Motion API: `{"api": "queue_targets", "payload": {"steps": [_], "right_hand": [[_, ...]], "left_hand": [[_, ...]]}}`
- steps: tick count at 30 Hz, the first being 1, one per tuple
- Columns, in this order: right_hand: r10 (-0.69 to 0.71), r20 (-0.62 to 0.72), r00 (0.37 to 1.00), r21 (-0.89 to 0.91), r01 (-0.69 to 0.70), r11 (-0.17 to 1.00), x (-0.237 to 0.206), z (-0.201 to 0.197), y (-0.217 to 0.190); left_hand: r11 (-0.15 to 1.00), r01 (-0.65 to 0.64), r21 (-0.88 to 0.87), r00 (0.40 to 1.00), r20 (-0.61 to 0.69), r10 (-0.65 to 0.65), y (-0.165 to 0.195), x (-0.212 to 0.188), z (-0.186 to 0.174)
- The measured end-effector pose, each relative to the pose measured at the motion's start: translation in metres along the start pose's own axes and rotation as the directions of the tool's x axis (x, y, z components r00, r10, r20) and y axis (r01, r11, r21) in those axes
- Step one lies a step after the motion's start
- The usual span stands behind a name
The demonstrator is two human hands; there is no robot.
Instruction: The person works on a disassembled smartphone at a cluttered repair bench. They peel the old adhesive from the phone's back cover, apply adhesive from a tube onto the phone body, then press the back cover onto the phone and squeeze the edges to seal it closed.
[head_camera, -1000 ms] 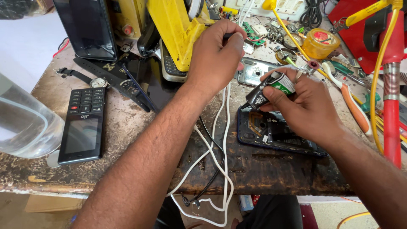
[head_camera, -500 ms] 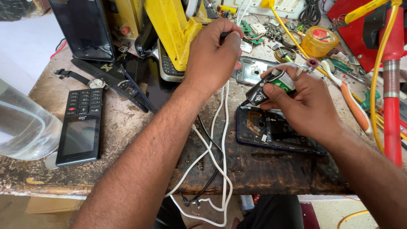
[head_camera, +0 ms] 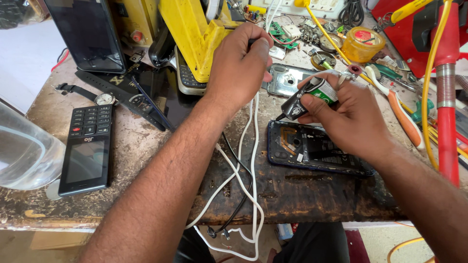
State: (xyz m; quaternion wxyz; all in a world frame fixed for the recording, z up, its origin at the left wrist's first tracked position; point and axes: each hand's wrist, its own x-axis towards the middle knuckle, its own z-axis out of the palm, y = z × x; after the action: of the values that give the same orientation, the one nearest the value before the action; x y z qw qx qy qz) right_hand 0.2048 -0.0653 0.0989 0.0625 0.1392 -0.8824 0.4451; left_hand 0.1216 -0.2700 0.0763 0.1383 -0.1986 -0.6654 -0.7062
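Head view: the right hand point(head_camera: 348, 114) pinches a small black-and-green glue tube point(head_camera: 312, 97), fingers clamped around its body, black nozzle tilted down toward the opened phone point(head_camera: 317, 151). The tip hovers just above the opened phone's upper left corner; contact cannot be told. The opened phone lies flat on the worn workbench point(head_camera: 146, 141), back removed, dark innards and a blue rim showing, partly under the right hand.

The left hand point(head_camera: 241, 63) sits up and left of the opened phone, fingers curled shut on something small and dark at the fingertips; what it is cannot be told. White cables point(head_camera: 251, 146) and a black wire run from under the left hand down past the opened phone's left edge and off the bench's front edge.

Just above the opened phone, between the two hands, lies a grey phone back cover point(head_camera: 285, 80). Well left of the opened phone sits a black keypad phone point(head_camera: 87, 148), with a wristwatch point(head_camera: 105, 99) above it. A yellow stand point(head_camera: 192, 34) is up-left, behind the left hand. A red-and-white handled tool point(head_camera: 402, 114) lies right of the opened phone, and a yellow tape roll point(head_camera: 363, 44) sits up-right.
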Motion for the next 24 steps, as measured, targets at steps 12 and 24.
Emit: {"api": "queue_targets", "payload": {"steps": [12,24], "right_hand": [[-0.023,0.001,1.000,0.033,0.023,0.999,-0.0016,-0.0011,0.0004],[-0.017,-0.001,1.000,0.018,0.017,1.000,0.0004,-0.0011,0.0015]], "left_hand": [[1.000,-0.020,-0.014,1.000,0.011,0.020,-0.0004,0.0001,0.0027],[0.999,-0.036,-0.012,0.999,0.013,0.036,-0.0028,0.0005,0.0038]]}}
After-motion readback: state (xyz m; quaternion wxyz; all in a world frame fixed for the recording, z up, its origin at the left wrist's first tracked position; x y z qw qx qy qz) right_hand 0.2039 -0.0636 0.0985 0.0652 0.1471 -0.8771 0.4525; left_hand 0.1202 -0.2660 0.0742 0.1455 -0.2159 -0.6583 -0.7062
